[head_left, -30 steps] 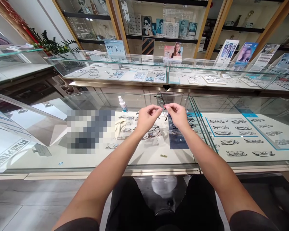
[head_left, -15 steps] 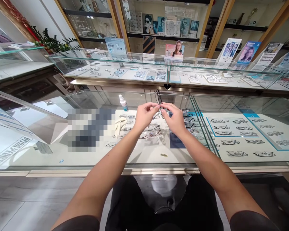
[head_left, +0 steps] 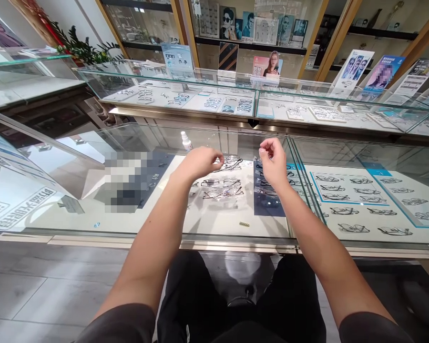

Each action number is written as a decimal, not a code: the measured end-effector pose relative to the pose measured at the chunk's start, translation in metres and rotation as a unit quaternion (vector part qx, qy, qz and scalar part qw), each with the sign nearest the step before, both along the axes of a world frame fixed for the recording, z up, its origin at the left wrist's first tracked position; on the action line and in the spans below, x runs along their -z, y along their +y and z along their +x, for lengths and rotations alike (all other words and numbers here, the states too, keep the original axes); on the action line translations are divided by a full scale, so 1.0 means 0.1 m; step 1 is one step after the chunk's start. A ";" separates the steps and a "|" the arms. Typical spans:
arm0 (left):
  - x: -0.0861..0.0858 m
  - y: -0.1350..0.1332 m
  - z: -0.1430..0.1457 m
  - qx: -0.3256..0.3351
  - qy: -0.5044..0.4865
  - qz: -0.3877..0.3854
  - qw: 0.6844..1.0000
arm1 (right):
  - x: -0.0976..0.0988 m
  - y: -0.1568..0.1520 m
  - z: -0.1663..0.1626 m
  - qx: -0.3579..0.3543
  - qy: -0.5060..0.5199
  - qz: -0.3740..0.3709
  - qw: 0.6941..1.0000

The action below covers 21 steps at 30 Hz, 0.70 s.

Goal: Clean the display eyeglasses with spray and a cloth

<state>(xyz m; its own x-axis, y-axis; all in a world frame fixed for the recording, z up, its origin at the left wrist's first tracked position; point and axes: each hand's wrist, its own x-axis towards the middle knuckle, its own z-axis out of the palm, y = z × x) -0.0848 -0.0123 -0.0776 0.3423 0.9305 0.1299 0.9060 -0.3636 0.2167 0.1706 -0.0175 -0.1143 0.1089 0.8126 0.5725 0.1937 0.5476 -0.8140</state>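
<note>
My left hand is over the glass counter with its fingers bent together and pointing right. Its fingertips overlap the left end of dark-framed eyeglasses; whether they grip them or anything else is hidden. To the right, my right hand is raised apart from the left, fingers loosely curled, with a gap to the thumb and nothing visible in it. It is nearest a dark blue mat with several eyeglasses. More eyeglasses lie in rows between my forearms. Behind my left hand stands a white spray bottle, partly covered.
A small gold-coloured bar lies near the counter's front edge. On the left are a blurred-out patch and a white sign. A glass divider runs at right, with display eyeglasses beyond it.
My hands have moved apart, left hand leftward, right hand rightward. The dark eyeglasses held up between them are no longer raised there. My left arm now covers the pale cloth. The view has shifted slightly.
</note>
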 end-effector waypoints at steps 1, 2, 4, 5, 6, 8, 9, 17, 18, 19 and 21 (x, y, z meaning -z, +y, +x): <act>0.02 0.01 0.03 0.001 0.018 -0.010 1.000 | 0.01 0.02 0.00 -0.022 0.015 -0.014 1.000; 0.03 0.02 0.06 0.005 0.034 -0.019 0.999 | 0.01 0.03 -0.01 -0.046 0.032 -0.028 0.998; 0.06 0.03 0.10 0.012 0.059 -0.031 0.998 | 0.01 0.05 -0.01 -0.089 0.067 -0.059 0.992; 0.08 0.02 0.11 0.012 0.068 -0.034 0.997 | 0.01 0.05 -0.01 -0.108 0.084 -0.074 0.988; 0.09 0.02 0.12 0.011 0.076 -0.037 0.996 | 0.00 0.05 -0.01 -0.129 0.102 -0.089 0.982; 0.11 0.01 0.14 0.005 0.086 -0.041 0.995 | -0.04 0.02 0.00 -0.183 0.143 -0.123 0.965; 0.12 0.01 0.15 0.003 0.090 -0.044 0.995 | -0.06 0.01 0.00 -0.215 0.164 -0.138 0.953; 0.17 0.04 0.16 -0.015 0.113 -0.058 0.992 | -0.20 -0.13 0.02 -0.430 0.218 -0.183 0.857; 0.17 0.04 0.16 -0.016 0.116 -0.060 0.991 | -0.21 -0.15 0.02 -0.446 0.216 -0.186 0.848; 0.17 0.04 0.16 -0.017 0.120 -0.062 0.991 | -0.21 -0.15 0.02 -0.461 0.213 -0.188 0.840; 0.18 0.04 0.16 -0.022 0.125 -0.066 0.990 | -0.22 -0.17 0.02 -0.491 0.202 -0.194 0.825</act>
